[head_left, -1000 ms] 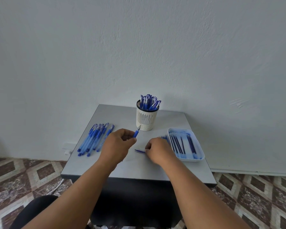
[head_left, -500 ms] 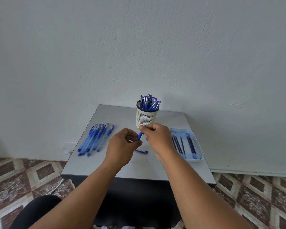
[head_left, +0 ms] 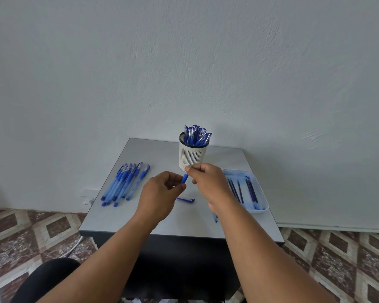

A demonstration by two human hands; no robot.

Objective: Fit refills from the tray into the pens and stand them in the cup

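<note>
Barely shifted since half a second back: right hand raised slightly, fingertips pinching something thin at pen tip, likely feeding a refill. Left hand curled around pen barrel, steadying it just before cup. Loose cap on table, refills in tray, unfilled pens left.

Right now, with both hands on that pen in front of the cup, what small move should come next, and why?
Probably finish closing the pen: the left hand holds its blue grip while the right hand pinches the tip end. A loose cap lies on the table just below, so capping likely follows before it goes into the cup.
</note>
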